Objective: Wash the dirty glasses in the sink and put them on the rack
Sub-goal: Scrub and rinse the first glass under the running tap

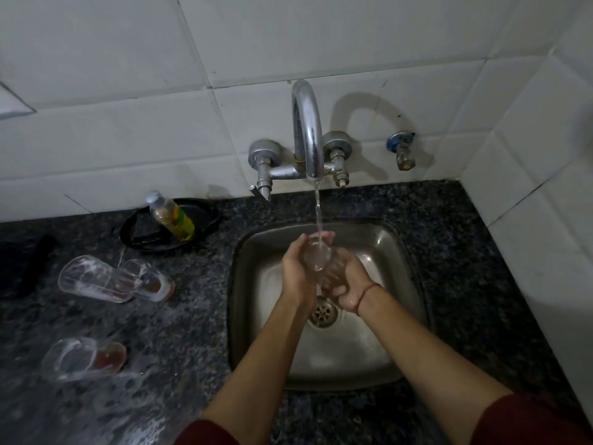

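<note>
Both hands hold one clear glass point(317, 256) over the steel sink point(398, 252), under the stream of water from the tap point(308, 136). My left hand point(296, 271) wraps the glass from the left, its fingers curled round the rim side. My right hand point(348, 282) cups it from below and the right, fingers curled round its body. On the wet counter to the left stand three dirty glasses: a large one point(93, 281), one right beside it with brown dregs point(150, 282), and a nearer one with reddish dregs point(85, 358). No rack is in view.
A dish-soap bottle point(170, 215) leans in a black tray point(205, 216) at the back of the dark granite counter point(179, 316). A dark object point(29, 268) lies at the far left. A small wall valve point(402, 150) sits right of the tap. Tiled walls close the back and right.
</note>
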